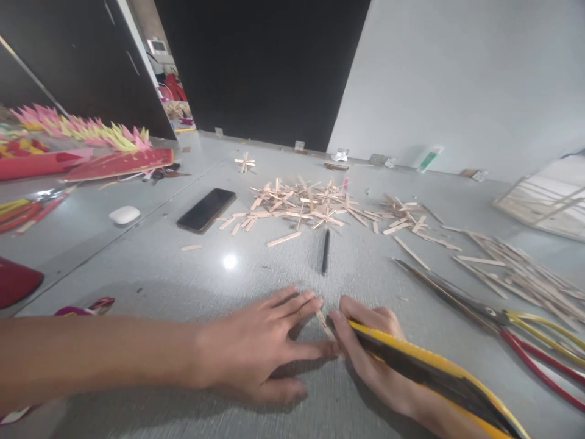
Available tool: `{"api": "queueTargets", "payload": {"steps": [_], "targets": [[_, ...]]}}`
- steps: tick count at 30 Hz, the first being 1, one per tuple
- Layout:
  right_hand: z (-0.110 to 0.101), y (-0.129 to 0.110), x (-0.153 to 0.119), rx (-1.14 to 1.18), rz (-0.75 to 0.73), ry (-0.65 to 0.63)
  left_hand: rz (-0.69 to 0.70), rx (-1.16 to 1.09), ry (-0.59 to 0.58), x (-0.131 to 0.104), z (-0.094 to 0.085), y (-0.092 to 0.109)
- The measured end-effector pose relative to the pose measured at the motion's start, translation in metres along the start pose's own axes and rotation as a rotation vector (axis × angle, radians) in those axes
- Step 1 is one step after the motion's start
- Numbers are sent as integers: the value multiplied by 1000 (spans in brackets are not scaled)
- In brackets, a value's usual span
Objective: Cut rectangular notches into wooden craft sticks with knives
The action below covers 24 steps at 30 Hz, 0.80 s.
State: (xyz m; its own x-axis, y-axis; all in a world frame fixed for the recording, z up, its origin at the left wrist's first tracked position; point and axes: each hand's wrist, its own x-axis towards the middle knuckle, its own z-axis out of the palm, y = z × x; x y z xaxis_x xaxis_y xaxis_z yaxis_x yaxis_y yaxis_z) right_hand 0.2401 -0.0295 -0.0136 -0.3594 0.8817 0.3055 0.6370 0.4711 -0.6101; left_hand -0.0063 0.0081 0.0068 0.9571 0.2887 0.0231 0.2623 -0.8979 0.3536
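On the surface [173, 274], left hand [260, 341] is spreading flat, pinning a probably brittle stick [325, 324] near its ends. Right hand [377, 381] is gripping a yellow-black tool [425, 366].

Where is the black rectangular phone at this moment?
In the head view, the black rectangular phone lies left of centre on the grey table, between the white rounded object and the pale wooden sticks.

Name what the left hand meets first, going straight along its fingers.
The left hand would likely meet the right hand, around the yellow-and-black tool; the gap is hard to judge.
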Motion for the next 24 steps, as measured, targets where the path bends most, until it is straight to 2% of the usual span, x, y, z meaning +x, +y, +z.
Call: {"api": "queueTargets", "payload": {"steps": [11,16,24], "targets": [[2,2,-4,32,29,-27,20,-62,23,-1,-1,-1],[-2,1,0,41,85,3,38,-79,20,-2,-2,-2],[-4,5,3,21,139,-59,18,-106,-13,-3,-1,-2]]}}
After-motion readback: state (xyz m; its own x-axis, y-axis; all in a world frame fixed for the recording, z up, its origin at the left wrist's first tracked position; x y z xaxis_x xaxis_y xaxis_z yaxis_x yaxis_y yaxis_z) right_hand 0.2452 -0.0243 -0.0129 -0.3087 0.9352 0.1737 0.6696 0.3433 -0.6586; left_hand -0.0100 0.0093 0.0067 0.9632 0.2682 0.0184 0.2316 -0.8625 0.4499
